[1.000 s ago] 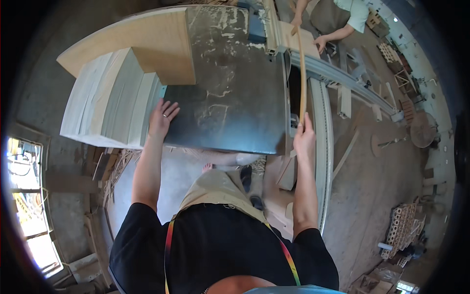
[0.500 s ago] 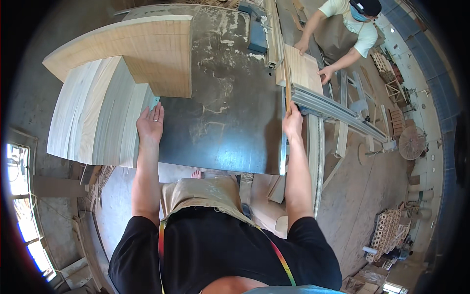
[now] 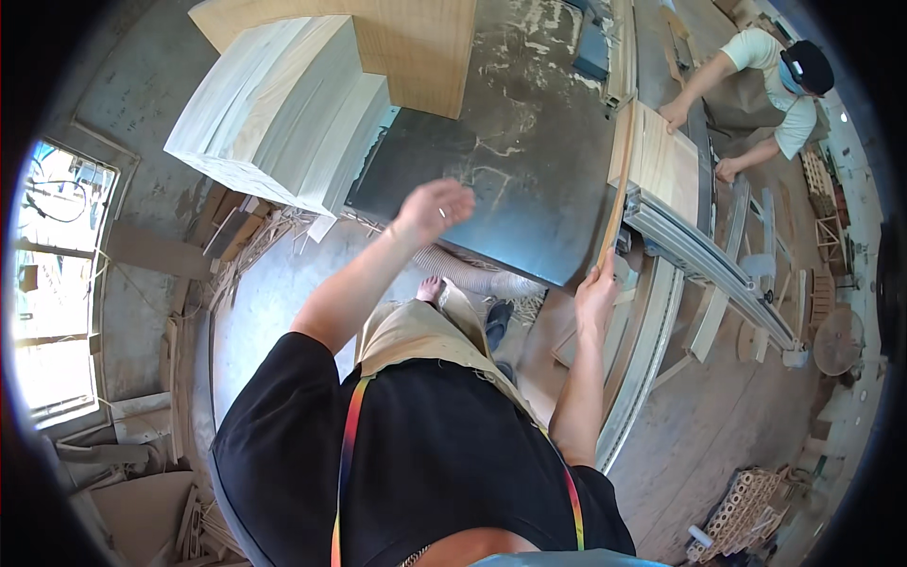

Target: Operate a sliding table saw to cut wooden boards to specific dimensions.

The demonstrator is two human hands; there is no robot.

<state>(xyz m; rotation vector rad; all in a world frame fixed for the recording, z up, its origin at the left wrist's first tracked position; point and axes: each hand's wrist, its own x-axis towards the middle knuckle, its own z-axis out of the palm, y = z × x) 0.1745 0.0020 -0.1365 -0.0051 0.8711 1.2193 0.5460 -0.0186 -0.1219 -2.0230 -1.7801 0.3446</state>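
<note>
My right hand (image 3: 596, 291) is closed on the near end of a long thin wooden strip (image 3: 622, 184), which lies along the right side of the dark machine table (image 3: 529, 161). My left hand (image 3: 438, 210), with a ring on a finger, is raised over the table's front edge. Its fingers are loosely stretched and hold nothing. Left of it stands a tall stack of pale boards (image 3: 283, 104), apart from the hand. A broad wooden panel (image 3: 425, 47) rises behind the stack. Across the strip, a co-worker's hands rest at a pale wooden block (image 3: 669, 156).
A metal sliding rail (image 3: 709, 250) runs off to the right beside the co-worker (image 3: 770, 94). A ribbed hose (image 3: 472, 274) passes under the table near my feet. Wood offcuts (image 3: 269, 241) lie on the floor at left. A round fan (image 3: 839, 340) stands far right.
My left hand has left the side of the board stack and moved right over the table edge. My right hand has drawn the strip nearer to me. The whole view has swung left.
</note>
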